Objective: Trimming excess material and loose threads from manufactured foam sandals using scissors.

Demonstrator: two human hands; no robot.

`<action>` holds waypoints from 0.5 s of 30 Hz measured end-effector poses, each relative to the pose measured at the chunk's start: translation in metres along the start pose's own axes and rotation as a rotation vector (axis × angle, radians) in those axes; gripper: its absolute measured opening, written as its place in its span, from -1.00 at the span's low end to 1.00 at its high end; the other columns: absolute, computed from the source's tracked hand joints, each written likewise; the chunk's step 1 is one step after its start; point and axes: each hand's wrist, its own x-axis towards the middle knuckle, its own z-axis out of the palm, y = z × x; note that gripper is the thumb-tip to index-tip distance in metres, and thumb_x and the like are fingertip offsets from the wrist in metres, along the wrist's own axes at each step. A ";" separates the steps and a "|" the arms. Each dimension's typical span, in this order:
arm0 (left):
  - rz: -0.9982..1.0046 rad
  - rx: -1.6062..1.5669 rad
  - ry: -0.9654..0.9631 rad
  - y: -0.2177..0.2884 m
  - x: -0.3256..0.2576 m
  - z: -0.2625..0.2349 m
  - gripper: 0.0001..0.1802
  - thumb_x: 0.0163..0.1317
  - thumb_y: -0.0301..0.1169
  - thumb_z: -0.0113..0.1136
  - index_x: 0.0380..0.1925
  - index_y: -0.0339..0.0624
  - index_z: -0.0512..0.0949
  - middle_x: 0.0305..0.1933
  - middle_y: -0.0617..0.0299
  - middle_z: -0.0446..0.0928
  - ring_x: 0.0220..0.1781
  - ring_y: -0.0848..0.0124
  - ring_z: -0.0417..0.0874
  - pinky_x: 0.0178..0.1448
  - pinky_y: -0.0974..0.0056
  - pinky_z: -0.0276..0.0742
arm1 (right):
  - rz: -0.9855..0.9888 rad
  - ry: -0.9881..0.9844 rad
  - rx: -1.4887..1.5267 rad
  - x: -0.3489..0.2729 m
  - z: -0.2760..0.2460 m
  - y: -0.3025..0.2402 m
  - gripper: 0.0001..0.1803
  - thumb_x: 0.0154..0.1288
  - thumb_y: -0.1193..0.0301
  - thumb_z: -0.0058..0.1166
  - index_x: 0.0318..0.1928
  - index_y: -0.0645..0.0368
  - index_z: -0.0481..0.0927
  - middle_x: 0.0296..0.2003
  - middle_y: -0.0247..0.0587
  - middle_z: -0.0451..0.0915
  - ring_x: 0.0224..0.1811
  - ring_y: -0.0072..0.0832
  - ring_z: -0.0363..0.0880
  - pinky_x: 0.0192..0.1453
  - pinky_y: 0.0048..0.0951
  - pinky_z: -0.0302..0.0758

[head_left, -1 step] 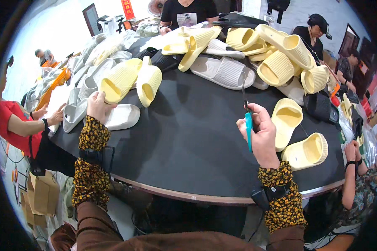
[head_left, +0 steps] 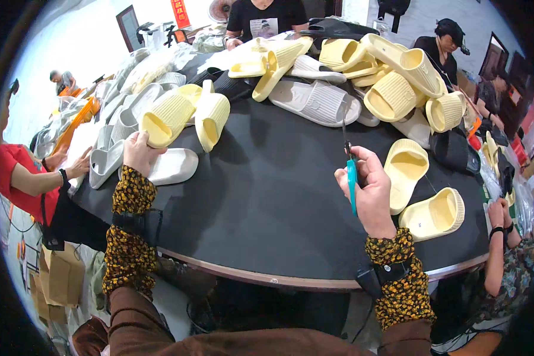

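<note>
Scissors [head_left: 352, 181] gripped in curled right hand [head_left: 371, 188], pointing away from body, presumably for control; left hand [head_left: 140, 153], nearly closed, pinches yellow slipper [head_left: 171, 117] by near end, apparently steadying it.

Pale yellow is shown by the ribbed slippers [head_left: 212, 121], and light grey by the grey slipper [head_left: 317, 102]; the scissors [head_left: 352, 185] are marked by teal handles; the surface [head_left: 267, 207] is coloured charcoal; the sleeve covers [head_left: 391, 299] are patterned in black with small mustard-yellow flowers; the sleeves [head_left: 130, 317] are coloured plain brown; a co-worker's shirt [head_left: 18, 166] is coloured red.
</note>
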 end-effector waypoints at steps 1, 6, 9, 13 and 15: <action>0.011 -0.038 -0.031 -0.004 0.002 -0.007 -0.73 0.33 -0.44 -0.18 -0.20 -0.51 0.39 -0.25 -0.08 0.56 -0.31 0.20 0.66 -0.31 0.23 0.65 | -0.040 -0.006 -0.034 0.000 0.001 -0.001 -0.58 0.11 0.54 0.23 -0.01 0.26 0.42 -0.49 -0.41 0.47 -0.45 -0.76 0.37 -0.39 -0.67 0.37; -0.027 -0.348 -0.087 -0.021 0.005 -0.007 -0.63 0.36 -0.42 -0.25 -0.02 -0.56 0.33 -0.04 -0.16 0.49 -0.08 0.08 0.61 -0.07 0.07 0.64 | -0.026 -0.004 -0.023 0.000 0.000 0.001 -0.58 0.10 0.54 0.24 -0.01 0.26 0.43 -0.50 -0.39 0.49 -0.46 -0.76 0.38 -0.40 -0.66 0.38; -0.074 -0.493 -0.112 -0.020 0.007 -0.011 -0.59 0.35 -0.43 -0.28 0.07 -0.57 0.26 0.04 -0.16 0.44 0.02 0.08 0.56 0.03 0.03 0.59 | -0.007 -0.019 -0.028 -0.001 0.000 -0.001 -0.58 0.10 0.54 0.23 -0.01 0.26 0.42 -0.49 -0.38 0.50 -0.46 -0.76 0.39 -0.39 -0.66 0.38; -0.100 -0.577 -0.077 -0.016 0.011 -0.010 -0.59 0.34 -0.45 -0.27 0.10 -0.53 0.23 0.08 -0.12 0.42 0.05 0.09 0.54 0.03 0.04 0.59 | -0.008 -0.043 -0.005 -0.002 0.001 -0.002 -0.57 0.10 0.56 0.22 0.00 0.27 0.41 -0.47 -0.36 0.53 -0.44 -0.76 0.42 -0.38 -0.67 0.40; -0.057 -0.576 -0.125 -0.013 0.011 -0.011 -0.59 0.33 -0.46 -0.26 0.13 -0.49 0.20 0.12 -0.10 0.40 0.08 0.10 0.52 0.08 0.02 0.56 | -0.013 -0.042 -0.010 -0.002 0.002 -0.004 -0.57 0.10 0.56 0.22 0.00 0.27 0.41 -0.47 -0.37 0.53 -0.43 -0.76 0.43 -0.38 -0.67 0.40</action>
